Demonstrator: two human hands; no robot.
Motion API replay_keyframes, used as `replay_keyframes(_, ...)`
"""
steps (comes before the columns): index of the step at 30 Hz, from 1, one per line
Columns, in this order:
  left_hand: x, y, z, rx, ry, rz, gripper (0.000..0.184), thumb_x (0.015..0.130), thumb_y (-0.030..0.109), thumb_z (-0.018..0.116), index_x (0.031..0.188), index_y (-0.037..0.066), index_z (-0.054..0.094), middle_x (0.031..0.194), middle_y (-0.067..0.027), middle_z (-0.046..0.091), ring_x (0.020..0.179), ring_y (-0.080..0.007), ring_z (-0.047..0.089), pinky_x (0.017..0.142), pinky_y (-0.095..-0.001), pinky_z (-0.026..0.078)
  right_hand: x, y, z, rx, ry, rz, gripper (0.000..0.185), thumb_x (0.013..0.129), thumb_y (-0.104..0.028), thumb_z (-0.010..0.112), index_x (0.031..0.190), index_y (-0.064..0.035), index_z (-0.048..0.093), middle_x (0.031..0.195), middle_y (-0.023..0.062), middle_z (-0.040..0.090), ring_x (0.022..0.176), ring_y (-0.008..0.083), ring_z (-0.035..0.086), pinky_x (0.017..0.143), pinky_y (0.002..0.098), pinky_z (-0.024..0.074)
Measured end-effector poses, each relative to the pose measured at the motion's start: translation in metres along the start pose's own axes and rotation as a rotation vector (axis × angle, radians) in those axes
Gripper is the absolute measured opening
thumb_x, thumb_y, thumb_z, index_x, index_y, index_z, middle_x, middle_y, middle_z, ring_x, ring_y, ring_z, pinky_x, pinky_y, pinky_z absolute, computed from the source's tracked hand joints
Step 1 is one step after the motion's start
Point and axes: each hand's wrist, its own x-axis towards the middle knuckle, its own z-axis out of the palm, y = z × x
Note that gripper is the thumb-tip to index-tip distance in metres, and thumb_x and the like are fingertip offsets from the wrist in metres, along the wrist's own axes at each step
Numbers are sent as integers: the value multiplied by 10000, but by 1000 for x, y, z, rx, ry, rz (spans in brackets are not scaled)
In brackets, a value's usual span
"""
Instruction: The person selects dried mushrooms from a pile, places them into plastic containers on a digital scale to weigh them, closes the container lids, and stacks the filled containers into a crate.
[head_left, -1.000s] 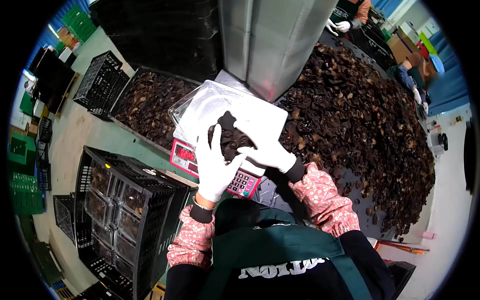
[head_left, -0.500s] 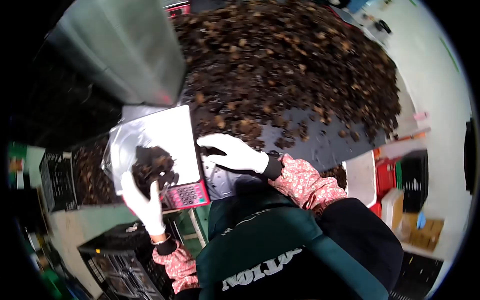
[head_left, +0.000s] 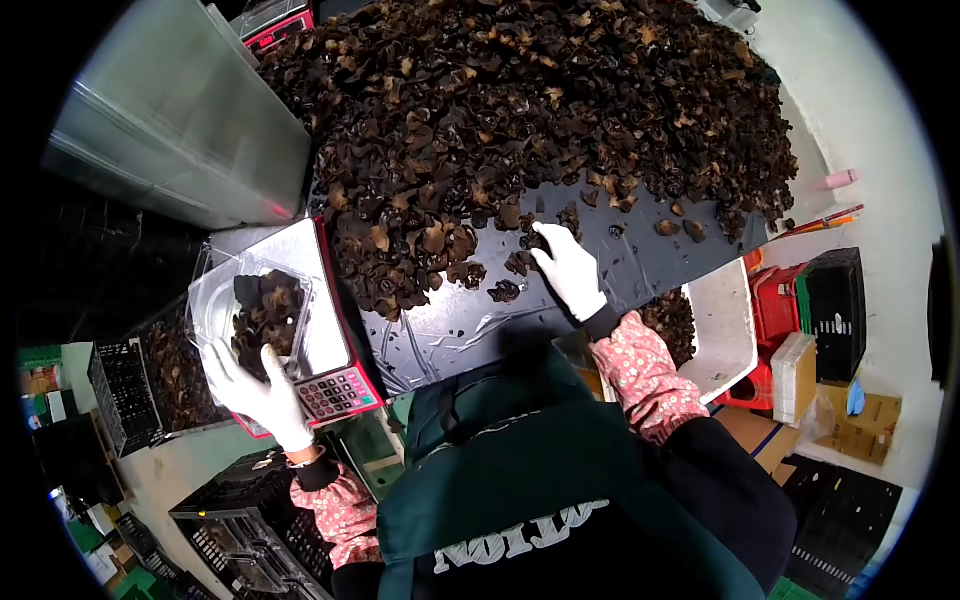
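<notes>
My left hand (head_left: pixel 255 395), in a white glove, has its fingers spread at the near edge of a clear plastic box (head_left: pixel 215 290). Dark brown fungus pieces (head_left: pixel 268 310) lie in the box, which rests on a red and white scale (head_left: pixel 328 340). My right hand (head_left: pixel 572 272), also gloved, reaches palm down to a few loose fungus pieces on the dark table (head_left: pixel 440 345). Its fingers are bent, and their tips touch or nearly touch those pieces; whether it grips one is hidden. Beyond it spreads the large fungus heap (head_left: pixel 500 110).
Tall stacked clear containers (head_left: pixel 190 120) stand at the upper left, near a second scale (head_left: pixel 275 30). A white bin (head_left: pixel 722 325) with fungus sits at the table's right edge, beside red crates (head_left: pixel 775 305). Black crates (head_left: pixel 250 520) stand at lower left.
The view has swung rightward. My right hand has left the box on the scale and moved right to the loose pieces on the table. My left hand has stayed by the box.
</notes>
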Motion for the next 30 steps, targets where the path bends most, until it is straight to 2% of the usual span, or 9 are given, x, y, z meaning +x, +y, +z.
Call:
replay_keyframes(6,-37,88,-8,-1019,31,-375,375,944,-20,544,1319,-16,566,1317,-177,573,1196,-275,567,1025,-390,452,15,1,4,56,-116,178,405,871,-168,662,1272,-163,602,1124,102,629,953,314,662,811,384,544)
replay_keyframes(7,-37,94,-10,-550,-46,-64,319,942,-32,536,1250,-13,615,1220,-152,631,1142,-266,597,997,-377,467,15,2,1,145,-36,170,390,874,-175,660,1262,-182,623,1075,100,638,903,293,664,815,375,537)
replay_keyframes(9,-53,127,-2,-823,-245,-66,231,943,-31,538,1134,4,663,1098,-123,672,1052,-241,631,955,-348,478,15,0,-14,387,-104,354,382,876,-181,666,1257,-182,643,980,89,649,865,233,655,797,338,528)
replay_keyframes(11,-68,150,6,-976,-479,-97,207,918,-6,599,1105,20,683,1055,-137,692,993,-281,660,904,-362,508,11,9,-20,831,-248,548,334,942,-154,621,1263,-62,634,925,56,696,638,89,576,577,248,475)
replay_keyframes(17,-87,178,35,-937,-609,108,197,934,102,611,1112,62,684,1004,-106,686,897,-290,669,806,-356,525,-16,21,-29,1455,-336,674,279,1026,-225,536,1149,12,619,884,95,695,589,96,560,560,228,456)
replay_keyframes(22,-100,190,56,-861,-635,161,181,943,145,606,1101,93,679,921,-88,638,805,-285,654,710,-358,530,-49,43,-116,952,-373,695,237,1003,-246,556,980,-25,640,773,21,649,575,65,533,548,213,417)
replay_keyframes(24,-103,201,70,-773,-634,203,232,950,170,595,1170,122,649,969,-75,601,773,-273,646,652,-365,531,-66,74,-148,316,-643,850,273,974,-303,591,961,-43,672,781,61,675,674,130,651,626,262,500)
replay_keyframes(25,-104,210,78,-773,-636,198,232,950,170,595,1170,122,649,969,-75,601,773,-273,646,652,-365,531,-80,89,-160,-301,-688,400,305,948,-351,629,1035,-69,707,915,120,712,857,250,704,742,350,541)
replay_keyframes(30,-97,242,106,-614,-596,249,253,880,181,667,1111,96,611,1001,-98,593,768,-292,641,654,-380,532,-69,74,-134,-104,-320,98,236,918,-248,661,1089,-98,723,995,116,694,917,283,682,808,340,546)
